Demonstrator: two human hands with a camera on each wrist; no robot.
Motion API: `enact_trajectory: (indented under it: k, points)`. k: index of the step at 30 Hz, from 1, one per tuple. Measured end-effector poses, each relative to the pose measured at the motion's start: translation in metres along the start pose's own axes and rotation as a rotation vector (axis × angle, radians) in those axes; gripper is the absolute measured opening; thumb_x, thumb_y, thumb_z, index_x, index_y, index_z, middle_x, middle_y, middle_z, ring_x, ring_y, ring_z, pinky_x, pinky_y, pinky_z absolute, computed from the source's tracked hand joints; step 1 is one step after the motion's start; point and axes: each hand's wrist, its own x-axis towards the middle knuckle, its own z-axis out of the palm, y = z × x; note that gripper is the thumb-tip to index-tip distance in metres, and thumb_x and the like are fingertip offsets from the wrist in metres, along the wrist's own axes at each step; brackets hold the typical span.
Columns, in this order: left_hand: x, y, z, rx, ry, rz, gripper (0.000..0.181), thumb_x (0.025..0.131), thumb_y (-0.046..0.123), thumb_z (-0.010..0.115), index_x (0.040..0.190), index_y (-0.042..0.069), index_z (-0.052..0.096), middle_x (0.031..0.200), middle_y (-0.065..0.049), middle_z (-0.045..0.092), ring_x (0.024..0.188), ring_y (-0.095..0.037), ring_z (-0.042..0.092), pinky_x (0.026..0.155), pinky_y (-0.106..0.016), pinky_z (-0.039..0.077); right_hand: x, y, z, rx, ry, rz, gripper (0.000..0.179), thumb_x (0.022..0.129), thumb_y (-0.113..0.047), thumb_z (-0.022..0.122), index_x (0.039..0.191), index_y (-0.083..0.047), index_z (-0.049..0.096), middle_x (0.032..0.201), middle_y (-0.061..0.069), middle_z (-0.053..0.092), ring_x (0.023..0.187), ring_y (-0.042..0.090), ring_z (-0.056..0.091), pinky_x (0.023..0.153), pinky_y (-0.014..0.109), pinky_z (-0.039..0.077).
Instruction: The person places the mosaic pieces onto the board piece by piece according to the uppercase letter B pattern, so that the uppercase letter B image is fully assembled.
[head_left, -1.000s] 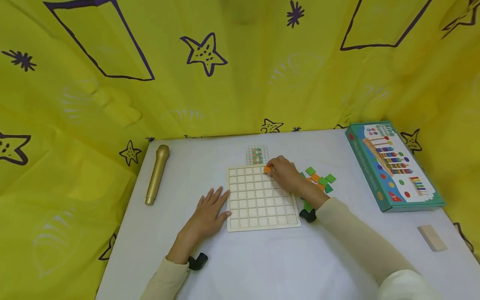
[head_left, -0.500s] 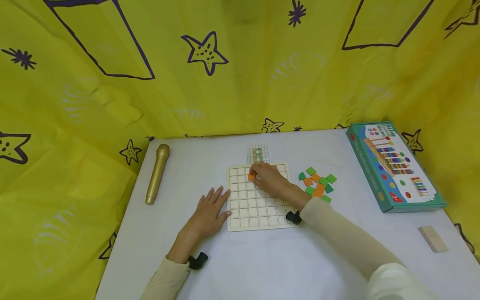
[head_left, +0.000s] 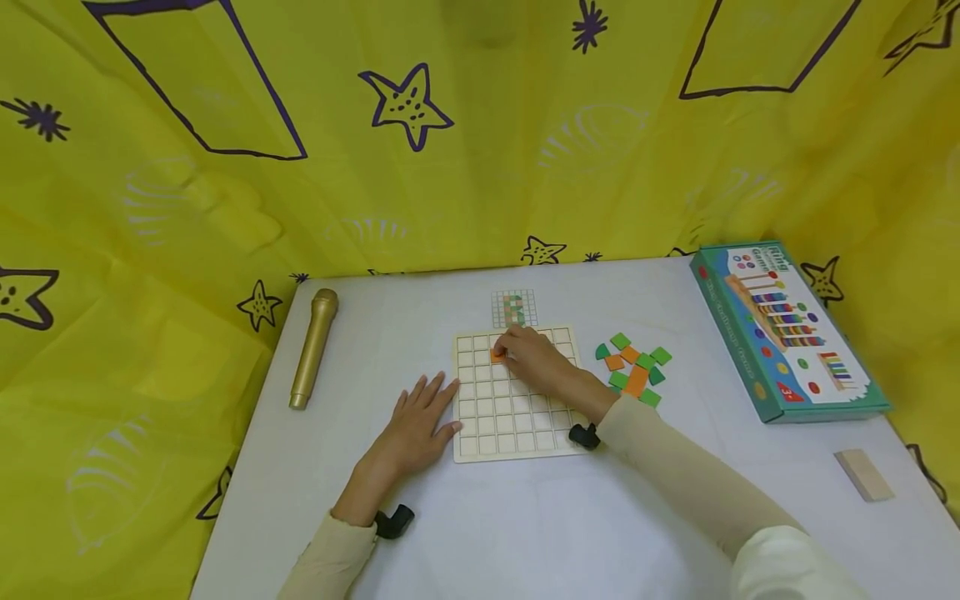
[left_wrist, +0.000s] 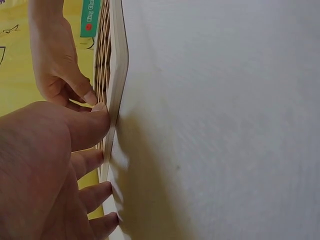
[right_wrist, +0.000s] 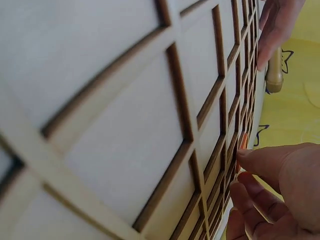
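A pale wooden grid board lies on the white table, its square cells framed by raised ridges. My right hand pinches an orange square tile at a cell near the board's far side. In the right wrist view the thumb and fingertips of that hand meet the orange tile low against the grid; part of it is hidden. My left hand lies with spread fingers at the board's left edge, thumb and fingertips touching it. A small printed pattern card sits just beyond the board.
Several loose green and orange tiles lie right of the board. A boxed ring game stands at the far right, with a small wooden block nearer. At the left lies a gold microphone. A yellow curtain hangs behind.
My right hand has moved left across the board with the orange tile, from the top row's right part to a second-row cell. The left hand has stayed in place.
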Motion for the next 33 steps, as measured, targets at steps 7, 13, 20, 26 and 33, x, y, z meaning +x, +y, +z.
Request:
enact_trajectory:
  k: [7,13,20,26,33]
  points:
    - [0.001,-0.002,0.002,-0.004,0.007,0.003,0.068,0.108,0.043,0.057,0.168,0.019,0.032,0.175,-0.013,0.022,0.163,-0.042,0.013,0.127,-0.067,0.013,-0.01,0.016,-0.018,0.026,-0.025,0.077,0.026,0.105,-0.017,0.067,0.13,-0.01,0.071,0.134,0.01,0.06,0.128,0.031,0.057,0.109,0.053,0.044]
    - [-0.002,-0.001,0.001,-0.023,0.013,-0.008,0.068,0.108,0.042,0.058,0.168,0.02,0.033,0.176,-0.012,0.021,0.163,-0.041,0.012,0.128,-0.066,0.011,-0.027,0.049,-0.045,0.042,0.012,0.219,0.033,0.107,-0.018,0.064,0.138,-0.006,0.064,0.14,0.016,0.057,0.134,0.037,0.052,0.113,0.06,0.039]
    - [-0.002,-0.001,0.0,-0.029,0.018,-0.001,0.068,0.108,0.041,0.058,0.167,0.02,0.033,0.176,-0.012,0.022,0.163,-0.041,0.012,0.128,-0.066,0.011,-0.062,0.091,-0.079,0.043,0.039,0.468,0.043,0.107,-0.023,0.063,0.139,0.004,0.053,0.139,0.032,0.041,0.122,0.047,0.043,0.104,0.062,0.041]
    - [-0.001,-0.002,0.001,-0.023,0.015,-0.001,0.068,0.108,0.042,0.057,0.168,0.02,0.033,0.176,-0.011,0.021,0.163,-0.04,0.012,0.128,-0.066,0.012,-0.086,0.111,-0.102,0.064,-0.076,0.59,0.054,0.104,-0.033,0.063,0.133,0.011,0.049,0.132,0.038,0.04,0.111,0.048,0.046,0.094,0.061,0.047]
    - [0.0,-0.002,0.002,-0.026,0.014,0.0,0.068,0.108,0.042,0.058,0.167,0.02,0.033,0.176,-0.011,0.021,0.163,-0.039,0.011,0.128,-0.066,0.011,-0.084,0.114,-0.097,0.07,-0.084,0.526,0.037,0.106,-0.022,0.062,0.128,0.007,0.057,0.122,0.03,0.053,0.105,0.041,0.052,0.096,0.056,0.05]
